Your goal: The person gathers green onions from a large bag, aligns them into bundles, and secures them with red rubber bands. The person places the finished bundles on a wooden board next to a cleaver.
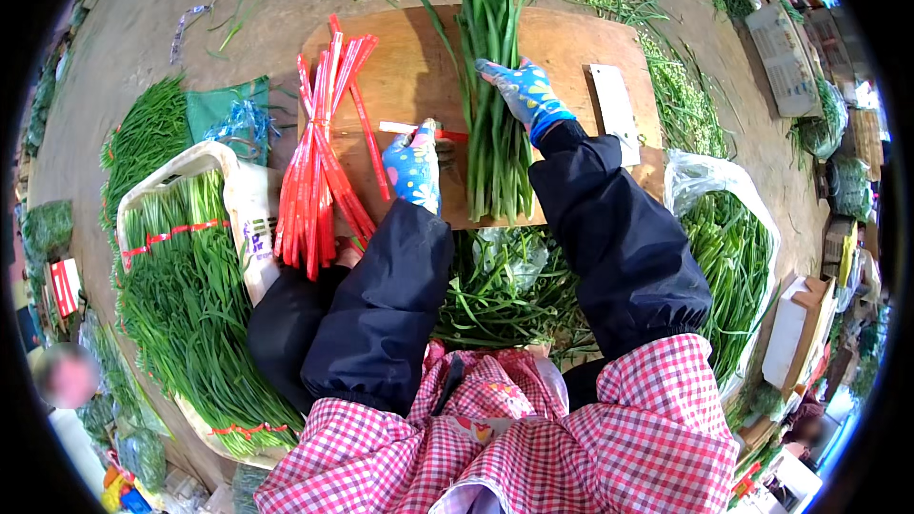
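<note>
On wooden board (571, 48), long slender green stalks (495, 124).

left glove (413, 169): blue w/ pink dots
right glove (526, 93): blue, pink + yellow pattern
sleeves (381, 305): dark navy, plain
apron (657, 428): red/white check
stalk bunch (495, 86): green
tie strips (324, 162): red, some w/ white
board (409, 67): brown wood
small block (614, 109): pale, whitish
tied bundles (186, 295): green, red bands
bag (252, 219): white, print on it
ground (143, 29): grey-brown
</note>
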Tool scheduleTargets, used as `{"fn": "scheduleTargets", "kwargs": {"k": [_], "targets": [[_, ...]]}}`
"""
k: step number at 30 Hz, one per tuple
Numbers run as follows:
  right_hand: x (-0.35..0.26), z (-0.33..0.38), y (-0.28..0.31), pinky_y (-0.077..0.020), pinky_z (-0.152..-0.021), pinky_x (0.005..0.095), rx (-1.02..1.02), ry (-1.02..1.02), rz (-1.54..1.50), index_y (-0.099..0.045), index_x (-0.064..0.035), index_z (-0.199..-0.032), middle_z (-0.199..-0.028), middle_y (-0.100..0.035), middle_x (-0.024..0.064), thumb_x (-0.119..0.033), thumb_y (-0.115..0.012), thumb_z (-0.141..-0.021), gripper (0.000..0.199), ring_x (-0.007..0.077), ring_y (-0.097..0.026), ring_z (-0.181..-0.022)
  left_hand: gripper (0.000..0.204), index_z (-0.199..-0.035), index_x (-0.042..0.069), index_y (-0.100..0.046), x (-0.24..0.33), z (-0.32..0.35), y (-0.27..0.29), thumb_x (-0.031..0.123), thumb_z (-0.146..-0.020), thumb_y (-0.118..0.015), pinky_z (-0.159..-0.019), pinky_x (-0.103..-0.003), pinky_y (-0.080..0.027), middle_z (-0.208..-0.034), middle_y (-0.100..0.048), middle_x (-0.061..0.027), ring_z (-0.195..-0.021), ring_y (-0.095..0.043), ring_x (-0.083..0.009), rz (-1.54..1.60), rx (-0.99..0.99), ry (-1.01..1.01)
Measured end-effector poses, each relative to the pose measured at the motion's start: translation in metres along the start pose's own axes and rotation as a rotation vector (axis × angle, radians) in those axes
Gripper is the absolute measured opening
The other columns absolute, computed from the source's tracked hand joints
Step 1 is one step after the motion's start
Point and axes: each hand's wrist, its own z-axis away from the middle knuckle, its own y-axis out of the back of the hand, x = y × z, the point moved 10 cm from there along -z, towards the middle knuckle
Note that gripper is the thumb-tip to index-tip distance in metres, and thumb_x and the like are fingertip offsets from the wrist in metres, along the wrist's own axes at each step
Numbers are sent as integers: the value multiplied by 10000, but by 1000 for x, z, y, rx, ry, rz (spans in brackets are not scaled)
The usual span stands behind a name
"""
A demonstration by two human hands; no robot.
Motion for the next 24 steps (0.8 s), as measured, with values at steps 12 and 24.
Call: {"fn": "scheduleTargets", "kwargs": {"k": [12, 24], "targets": [[-17, 88, 54, -498, -707, 383, -106, 403, 983, -611, -78, -1039, -892, -659, 123, -379, -593, -840, 361, 301, -631, -824, 191, -795, 57, -601, 11, 7, -3, 234, -868, -614, -418, -269, -445, -601, -602, -62, -432, -546, -150, -83, -172, 75], [8, 97, 56, -476, -591, 416, -127, 430, 1279, -630, -115, -780, -700, -621, 112, -211, -582, -776, 107, 299, -618, -679, 230, -872, 15, -627, 36, 5, -7, 243, -879, -606, -467, -252, -453, -635, -612, -61, -497, -565, -130, -295, -248, -82]]}}
